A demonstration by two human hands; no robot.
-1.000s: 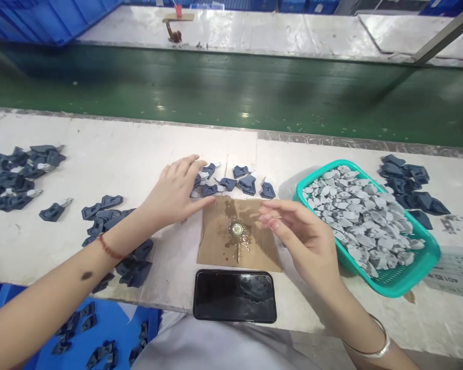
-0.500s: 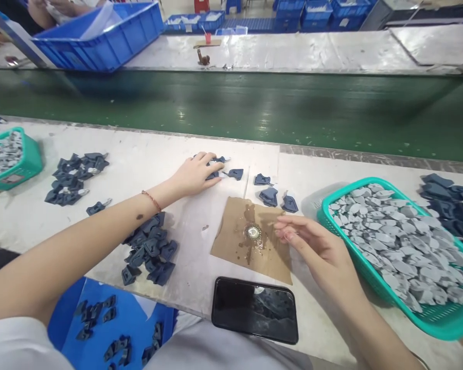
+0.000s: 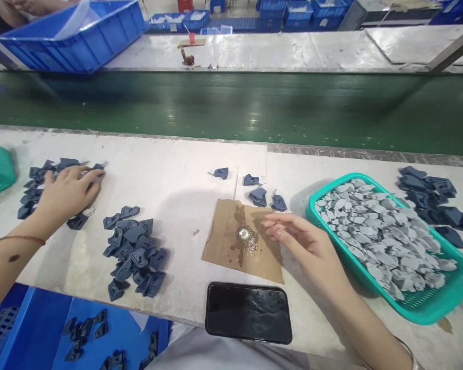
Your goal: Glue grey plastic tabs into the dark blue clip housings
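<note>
My left hand [image 3: 69, 190] rests over the pile of dark blue parts [image 3: 33, 186] at the left of the table, fingers spread and partly over some pieces. Near the right edge of the brown cardboard [image 3: 219, 241], my right hand [image 3: 297, 239] hovers with thumb and fingertips pressed together; whatever they hold, if anything, is too small to name. On the cardboard lies a small round shiny object [image 3: 244, 234] amid wet stains. Just behind it sit several blue parts [image 3: 257, 196]. Another blue pile [image 3: 137, 252] stands between my hands.
A green basket [image 3: 428, 316] of grey pieces [image 3: 386, 226] stands at the right, beside more blue parts [image 3: 428, 187]. A black phone [image 3: 249, 312] lies at the front edge. Beyond runs a green belt [image 3: 216, 103]; a blue crate [image 3: 77, 43] and a person's hands are at the back left.
My left hand has moved left from the parts behind the cardboard to the far-left pile. Fewer parts lie where it was. The view has shifted; my right hand keeps its pose beside the cardboard.
</note>
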